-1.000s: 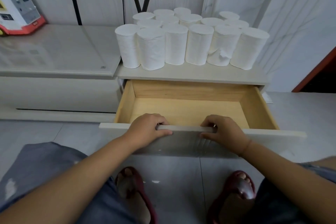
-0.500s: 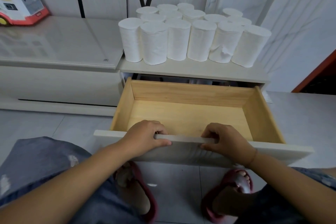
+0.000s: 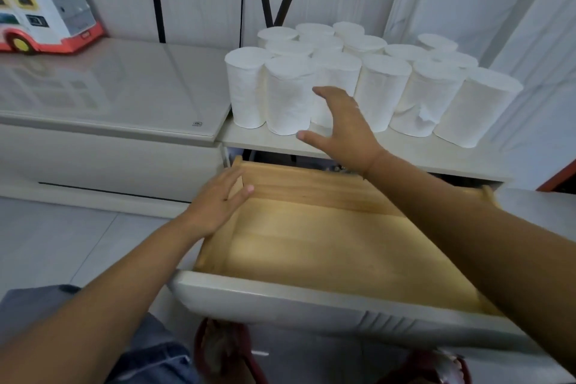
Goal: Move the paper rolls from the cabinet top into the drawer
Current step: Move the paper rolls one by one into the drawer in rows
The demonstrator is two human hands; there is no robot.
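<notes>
right hand [image 3: 344,128] spread, empty, just before the white paper rolls [image 3: 288,100] | left hand [image 3: 216,206] open over the wooden drawer [image 3: 311,246] | rolls look light, squishy, so wrap mid-body

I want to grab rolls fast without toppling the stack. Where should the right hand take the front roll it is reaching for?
Grip the front roll around its mid side wall, coming from the front: it stands upright, packed against neighbours, with only its front face exposed. The right hand is open.

No text can be read. A small dark mark sits at the front corner of the glossy beige glass worktop [image 3: 118,93], left of centre in the frame, too blurred to make out.
</notes>
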